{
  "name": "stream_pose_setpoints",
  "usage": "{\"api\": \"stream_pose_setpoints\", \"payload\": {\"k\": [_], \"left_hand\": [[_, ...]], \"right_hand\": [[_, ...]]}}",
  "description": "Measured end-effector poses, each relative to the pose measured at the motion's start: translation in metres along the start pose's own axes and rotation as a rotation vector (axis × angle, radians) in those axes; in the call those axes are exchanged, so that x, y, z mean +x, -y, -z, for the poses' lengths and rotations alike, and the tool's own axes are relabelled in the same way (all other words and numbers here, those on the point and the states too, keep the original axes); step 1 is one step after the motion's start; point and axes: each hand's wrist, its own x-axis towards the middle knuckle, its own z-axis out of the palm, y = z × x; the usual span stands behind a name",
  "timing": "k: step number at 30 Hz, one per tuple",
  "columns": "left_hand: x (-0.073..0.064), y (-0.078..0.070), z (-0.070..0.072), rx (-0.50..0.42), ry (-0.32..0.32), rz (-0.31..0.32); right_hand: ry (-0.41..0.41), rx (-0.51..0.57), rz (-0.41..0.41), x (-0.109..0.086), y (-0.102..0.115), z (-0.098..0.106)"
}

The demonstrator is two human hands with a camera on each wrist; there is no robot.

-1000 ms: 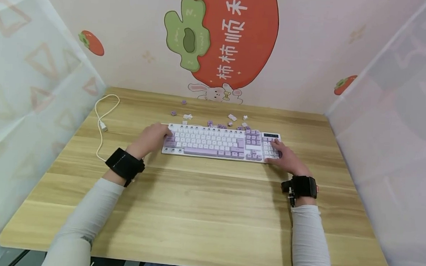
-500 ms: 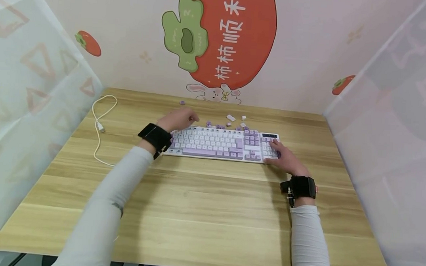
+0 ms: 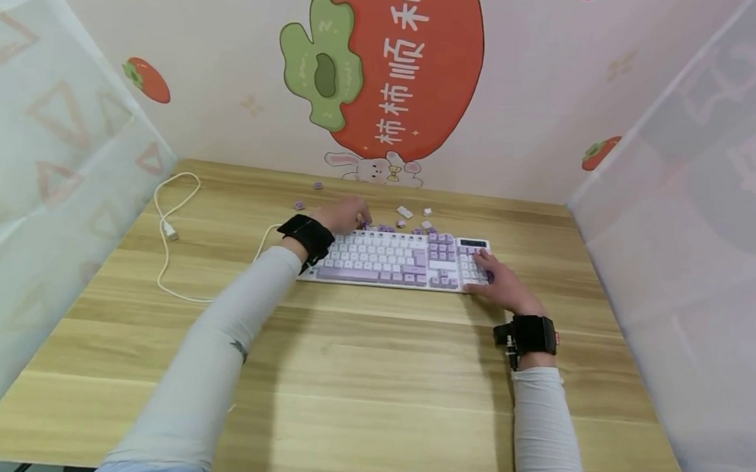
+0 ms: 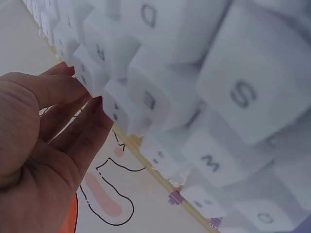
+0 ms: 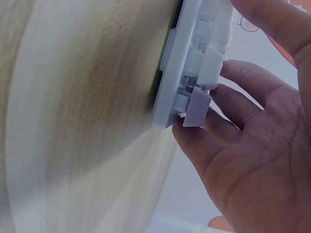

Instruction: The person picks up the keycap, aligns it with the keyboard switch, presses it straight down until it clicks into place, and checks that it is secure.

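A white and purple keyboard (image 3: 377, 260) lies on the wooden table. My left hand (image 3: 343, 215) reaches over its upper left part, with fingertips down behind the back row of keys. Purple keycaps (image 3: 386, 228) lie loose there, close to the fingertips. In the left wrist view, the left hand (image 4: 53, 131) has thumb and fingers close together at the key row; keys hide the tips, so a pinched keycap cannot be made out. My right hand (image 3: 505, 284) holds the keyboard's right end, its fingers curled round the edge in the right wrist view (image 5: 252, 131).
Behind the keyboard lie more loose keycaps, such as a long white one (image 3: 405, 212) and purple ones (image 3: 300, 205) farther left. A white USB cable (image 3: 164, 255) loops over the table's left side. A printed wall (image 3: 516, 129) stands at the back edge.
My left hand has left the keyboard's left end, moved over the top edge and then right to the loose keycaps behind it. The right hand keeps its place.
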Motion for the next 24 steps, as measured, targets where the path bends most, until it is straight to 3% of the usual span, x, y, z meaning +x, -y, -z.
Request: {"api": "stream_pose_setpoints", "payload": {"k": [7, 19, 24], "left_hand": [[0.005, 0.004, -0.002, 0.02, -0.031, -0.023], [0.004, 0.005, -0.004, 0.079, -0.061, 0.076], [0.008, 0.012, -0.005, 0.061, -0.087, 0.046]], "right_hand": [[-0.004, 0.009, 0.015, 0.0, -0.001, -0.001], [-0.002, -0.012, 0.007, 0.0, -0.001, -0.001], [-0.001, -0.002, 0.004, 0.0, -0.002, 0.0]]}}
